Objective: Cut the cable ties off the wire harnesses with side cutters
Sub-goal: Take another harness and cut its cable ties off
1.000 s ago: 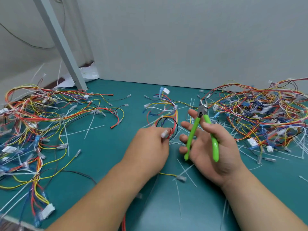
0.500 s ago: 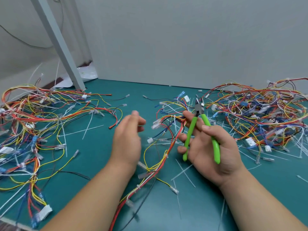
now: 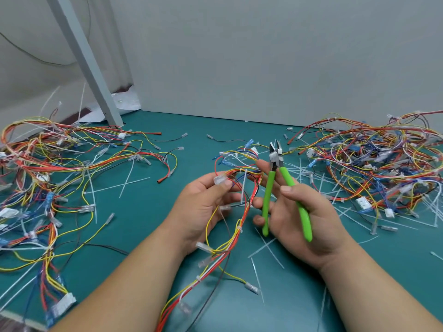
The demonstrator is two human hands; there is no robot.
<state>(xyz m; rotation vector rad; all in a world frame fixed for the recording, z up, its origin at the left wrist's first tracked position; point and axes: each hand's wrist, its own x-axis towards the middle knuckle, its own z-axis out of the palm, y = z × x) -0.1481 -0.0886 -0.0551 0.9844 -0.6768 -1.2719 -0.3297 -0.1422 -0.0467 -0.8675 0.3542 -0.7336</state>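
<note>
My right hand (image 3: 302, 219) grips green-handled side cutters (image 3: 279, 185) with the jaws pointing up and slightly apart. My left hand (image 3: 201, 207) holds a wire harness (image 3: 230, 238) of red, yellow, white and black wires, pinching it near a clear connector. A white cable tie (image 3: 244, 188) stands upright on this harness between the two hands, just left of the cutter handles. Another white tie (image 3: 239, 228) wraps the bundle lower down. The harness runs down toward the near table edge.
A large pile of harnesses (image 3: 374, 164) lies at the right, another pile (image 3: 48, 168) at the left. Cut white ties (image 3: 266, 248) are scattered on the green table (image 3: 148, 212). A slanted grey post (image 3: 84, 58) stands at the back left before the wall.
My left hand went from the table, lifted open, and now holds the harness up between both hands. The harness was pulled nearer. The cutters stay in my right hand, raised slightly.
</note>
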